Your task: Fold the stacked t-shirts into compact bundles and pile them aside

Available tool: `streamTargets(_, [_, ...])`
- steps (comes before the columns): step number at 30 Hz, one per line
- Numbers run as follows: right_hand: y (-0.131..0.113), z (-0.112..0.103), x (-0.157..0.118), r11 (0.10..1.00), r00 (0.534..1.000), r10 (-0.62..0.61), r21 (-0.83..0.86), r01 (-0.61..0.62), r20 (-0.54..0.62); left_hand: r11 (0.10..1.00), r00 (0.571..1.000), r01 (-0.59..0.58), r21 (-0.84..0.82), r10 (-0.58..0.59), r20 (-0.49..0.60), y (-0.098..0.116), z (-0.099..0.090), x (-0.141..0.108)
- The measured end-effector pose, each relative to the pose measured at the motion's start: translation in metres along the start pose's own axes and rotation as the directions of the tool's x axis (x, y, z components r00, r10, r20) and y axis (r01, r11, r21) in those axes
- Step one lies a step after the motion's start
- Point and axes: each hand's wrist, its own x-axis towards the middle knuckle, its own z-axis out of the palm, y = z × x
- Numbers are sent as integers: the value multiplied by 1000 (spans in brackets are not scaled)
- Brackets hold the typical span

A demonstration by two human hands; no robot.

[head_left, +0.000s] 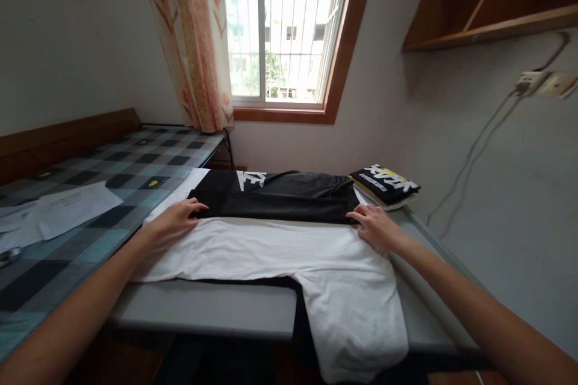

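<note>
A black-and-white T-shirt [253,246] lies spread across the table, with a dark band [275,204] of it folded over the white cloth. White lettering shows near the band's far left. One white sleeve hangs over the table's front edge, with black cloth showing beneath. My left hand [180,216] pinches the left end of the dark fold. At its right end, my right hand [374,224] has its fingers closed on the cloth, thumb partly hidden. Whether the black and white parts are one garment I cannot tell.
A folded black shirt [386,185] with white and yellow print rests at the table's back right. The grey table [208,308] adjoins a checked bed [112,159] carrying papers [74,209]. Cables [469,150] hang from a wall socket [530,84], below a wooden shelf [487,27].
</note>
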Motion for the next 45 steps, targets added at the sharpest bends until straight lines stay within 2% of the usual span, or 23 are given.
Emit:
streamTargets(3, [-5, -5, -3, 986, 999, 25, -167, -29, -25, 996, 997, 2, 85, -9, 75, -11, -9, -11])
streamTargets(5, [-7, -8, -1, 971, 1000, 12, -239, -17, -25, 981, 997, 28, 192, -41, 65, -12, -12, -14])
streamTargets(8, [-9, -9, 1, 956, 1000, 10, -293, -12, -8, 950, 1000, 25, 312, -28, 7, -7, -13, -16])
streamTargets(13, [-11, -5, -3, 942, 998, 56, -332, -46, 20, 901, 1000, -10, 435, 22, -23, -3, -7, -16])
streamTargets(18, [-15, -6, -4, 935, 999, 52, -353, -44, 13, 898, 995, 36, 438, 6, -95, -6, -5, -15])
streamTargets(22, [-20, -15, -2, 931, 999, 45, -364, -39, 8, 846, 991, 65, 528, 5, -130, -9, -18, -12])
streamTargets(26, [-30, -27, -9, 943, 999, -2, -334, 16, 42, 776, 987, 74, 626, 34, -158, -20, -37, -17])
streamTargets(30, [-44, -33, -18, 960, 996, -47, -272, 65, 72, 798, 988, 102, 593, -15, -151, -36, -47, -35])
streamTargets(35, [-51, -30, -25, 976, 988, -87, -185, 111, 131, 895, 999, 49, 443, -36, -38, -54, -40, -60])
streamTargets(41, [-45, -35, -33, 991, 979, -85, -89, 103, 183, 909, 998, 12, 416, -34, 45, -55, -29, -75])
streamTargets(45, [-44, -39, -40, 998, 974, -63, -15, 68, 215, 959, 991, 61, 276, -92, 101, -52, -30, -77])
